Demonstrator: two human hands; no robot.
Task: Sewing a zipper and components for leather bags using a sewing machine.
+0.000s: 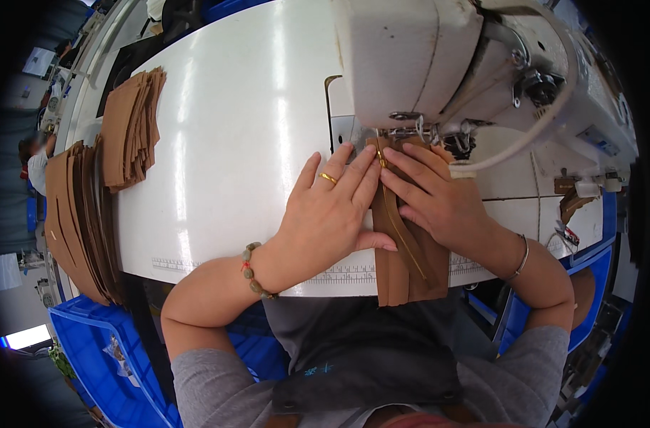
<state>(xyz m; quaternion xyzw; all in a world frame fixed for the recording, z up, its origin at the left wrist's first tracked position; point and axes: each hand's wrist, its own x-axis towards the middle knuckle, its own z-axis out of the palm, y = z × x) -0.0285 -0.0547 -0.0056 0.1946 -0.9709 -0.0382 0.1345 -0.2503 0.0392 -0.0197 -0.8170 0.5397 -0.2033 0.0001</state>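
Observation:
A brown fabric piece point(426, 258) with a gold zipper point(400, 232) along it lies under the presser foot point(419, 131) of a white sewing machine point(403, 57) and hangs to the table's front edge. My left hand point(329, 207) rests on the left side of the fabric, fingertips by the zipper's top end, thumb across the fabric, fingers stretched out. My right hand point(446, 196) lies over the zipper's upper part and the fabric to its right, fingers extended and a little apart, just below the foot. The fabric's top end is partly hidden by my fingers.
Stacks of brown fabric pieces point(132, 128) lie on the left of the white table point(232, 107). Blue bins point(104, 349) stand below at left and right. Brown scraps point(573, 207) and small tools point(566, 234) sit at the right. Another person point(38, 167) is at the far left.

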